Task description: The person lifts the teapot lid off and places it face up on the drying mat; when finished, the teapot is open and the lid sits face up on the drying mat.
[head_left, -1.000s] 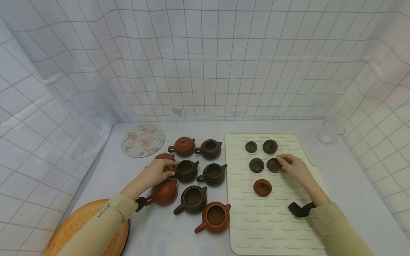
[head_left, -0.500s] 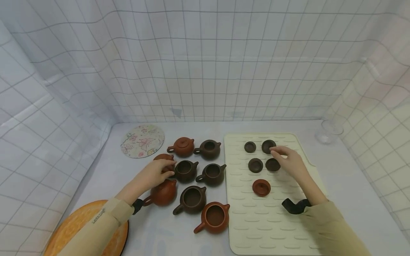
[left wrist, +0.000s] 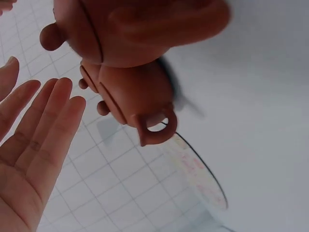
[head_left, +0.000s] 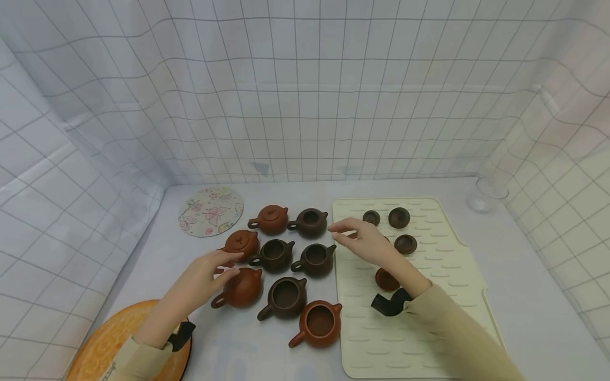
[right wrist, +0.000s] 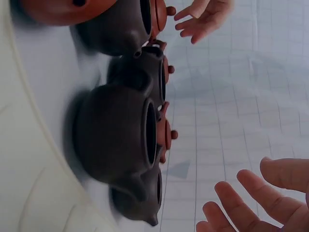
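My left hand (head_left: 202, 278) hovers at the front red lidded teapot (head_left: 248, 290), its fingers loosely extended and holding nothing. Behind that pot stand two more lidded red ones, a middle teapot (head_left: 242, 243) and a far teapot (head_left: 272, 219). Several dark teapots without lids, one of them a near dark teapot (head_left: 286, 299), stand beside them. A lidless red teapot (head_left: 320, 324) is at the front. With bare, relaxed fingers, my right hand (head_left: 367, 243) hangs over the mat's left part, close to a dark teapot (head_left: 316, 260). It covers part of the lids, including a red lid (head_left: 387, 280).
A cream ridged mat (head_left: 414, 338) lies on the right and bears several lids, such as a dark lid (head_left: 399, 217). A floral round mat (head_left: 212, 211) is at the back left, an orange round board (head_left: 114, 333) at the front left. A clear glass (head_left: 486, 196) stands back right.
My right hand has left the dark lids and swung left toward the teapots, with nothing in it. My left hand has drawn back toward me from the dark teapot. The lids stay put.
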Demonstrator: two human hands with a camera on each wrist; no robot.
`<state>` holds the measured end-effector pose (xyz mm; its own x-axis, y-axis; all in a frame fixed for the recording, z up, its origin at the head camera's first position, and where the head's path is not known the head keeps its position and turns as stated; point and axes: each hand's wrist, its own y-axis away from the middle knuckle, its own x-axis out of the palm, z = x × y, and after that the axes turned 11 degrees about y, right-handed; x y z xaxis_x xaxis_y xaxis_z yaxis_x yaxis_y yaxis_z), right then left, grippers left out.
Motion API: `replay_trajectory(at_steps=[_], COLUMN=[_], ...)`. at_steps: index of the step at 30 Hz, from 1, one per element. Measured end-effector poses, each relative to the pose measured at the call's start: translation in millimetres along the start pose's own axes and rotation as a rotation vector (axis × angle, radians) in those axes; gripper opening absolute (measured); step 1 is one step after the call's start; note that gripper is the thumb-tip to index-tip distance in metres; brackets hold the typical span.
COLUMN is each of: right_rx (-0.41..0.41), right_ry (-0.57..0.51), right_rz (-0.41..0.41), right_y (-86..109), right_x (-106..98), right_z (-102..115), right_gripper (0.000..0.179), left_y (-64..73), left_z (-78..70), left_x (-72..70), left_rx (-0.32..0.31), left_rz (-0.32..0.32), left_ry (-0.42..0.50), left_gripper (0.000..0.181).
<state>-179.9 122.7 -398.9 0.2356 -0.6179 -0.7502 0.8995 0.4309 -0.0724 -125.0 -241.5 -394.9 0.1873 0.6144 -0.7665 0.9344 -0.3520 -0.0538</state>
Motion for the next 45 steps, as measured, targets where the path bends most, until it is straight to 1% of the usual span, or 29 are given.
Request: replay_trajectory(at_steps=[6,9,13,16,18,20,23,27,32,36,39,45], right_rx=[-0.147,-0.206,-0.240,-0.257,-0.275,-0.285,-0.281,-0.257,-0.245,-0.245,-0.241,-0.220], right_ry=[0.018,0.033,0.043,0.050,0.066,0.080,0.111,0.114,0.106,0.134,0.163,0.235], right_rz=[0.091,0.140,0.210,0.259,0.285,0.309,0.337,0.373,0.396,0.404,0.407,0.403], right_y=[-21.0,-30.5,-41.9,-48.9,-53.2,-56.6,-61.6,-67.3,-74.0,-78.2,-80.2,-80.5], right_x=[23,37,54,66,72,78,86,96,108,115,119,125], right_z=[35,52,72,84,90,95,100,106,108,110,114,120], right_gripper=[0.028,0.028,0.028,0.027,0.027,0.028,0.028,0.026,0.025,0.025,0.025,0.024], left_y=[17.2,23.3,29.2,31.7,32.9,34.2,35.2,34.4,32.0,30.2,30.4,32.0], left_z=[7.0,10.1,13.5,15.4,16.7,19.1,23.6,30.4,35.5,37.1,37.9,40.6], left_x=[6.2,9.4,11.8,12.1,12.1,12.5,13.7,16.0,17.1,16.0,15.7,16.3], left_rx=[0.006,-0.013,-0.037,-0.068,-0.105,-0.138,-0.159,-0.190,-0.279,-0.334,-0.344,-0.329], left_rz=[-0.039,-0.060,-0.078,-0.061,-0.041,-0.024,-0.013,0.009,0.034,0.042,0.045,0.037], left_ry=[0.015,0.034,0.060,0.072,0.088,0.113,0.146,0.144,0.156,0.163,0.162,0.182], left_gripper=[0.036,0.036,0.036,0.038,0.041,0.043,0.045,0.046,0.049,0.050,0.049,0.048])
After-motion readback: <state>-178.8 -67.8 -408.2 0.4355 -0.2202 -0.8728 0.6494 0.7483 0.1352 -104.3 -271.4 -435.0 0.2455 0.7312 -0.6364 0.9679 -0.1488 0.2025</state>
